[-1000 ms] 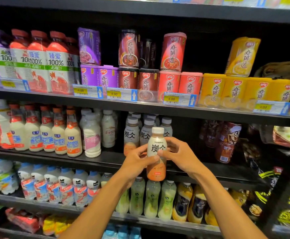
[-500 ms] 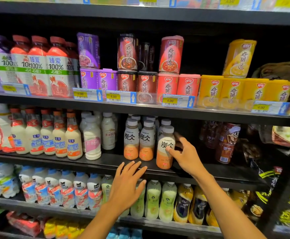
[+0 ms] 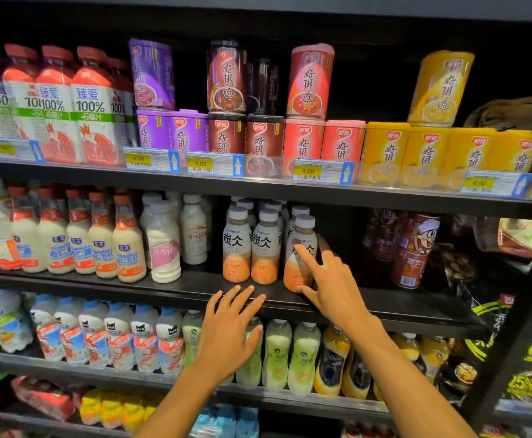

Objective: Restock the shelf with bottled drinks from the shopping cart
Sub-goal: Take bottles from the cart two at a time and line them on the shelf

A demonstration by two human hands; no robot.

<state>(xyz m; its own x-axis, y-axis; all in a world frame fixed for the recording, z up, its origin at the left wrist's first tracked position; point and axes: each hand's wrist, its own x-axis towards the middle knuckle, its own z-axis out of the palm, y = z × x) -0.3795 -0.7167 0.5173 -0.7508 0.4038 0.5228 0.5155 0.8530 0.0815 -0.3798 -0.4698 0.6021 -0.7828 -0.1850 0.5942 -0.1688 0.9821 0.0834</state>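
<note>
Orange and cream, the bottle (image 3: 304, 237) stands upright at the front of the middle shelf (image 3: 416, 306), just right of two matching bottles (image 3: 252, 248), with more of the same kind in rows behind. My right hand (image 3: 334, 279) is on it with straight, spread fingers. The forefinger tip rests on the label and the thumb touches the base, but nothing curls round it. I read that hand as open and merely steadying or nudging. My left hand (image 3: 226, 333) is open too, fingers fanned and holding nothing, hovering in front of the shelf's edge below the row.

As I judge it, this one bottle is placed, bar perhaps squaring it up with its neighbours, since it sits a shade forward of them. To its right the shelf is bare dark board as far as the red cans (image 3: 413, 248), so there looks to be room for more. The cart is out of view, so I cannot tell how many bottles are left in it. The next step should be to let go and reach to the cart for another.
</note>
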